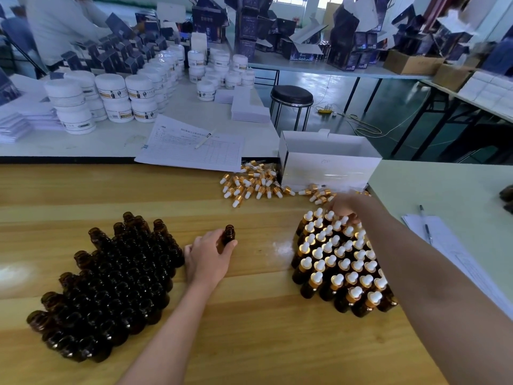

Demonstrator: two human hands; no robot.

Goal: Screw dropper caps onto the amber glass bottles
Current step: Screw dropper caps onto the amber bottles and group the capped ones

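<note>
Right hand point(344, 208) fingertips behind capped bottles point(341, 262)

On the wooden table point(249, 343), uncapped bottles point(108, 287) are crowding the lower left of the frame, capped bottles point(341, 262) are standing in a block at centre right, and the left hand point(208, 257) is holding a single bottle point(229, 234) between the two groups. Behind them, loose dropper caps point(255, 182) are lying beside an open box point(327, 162), with the right hand point(345, 207) sitting at the block's far edge.
</note>
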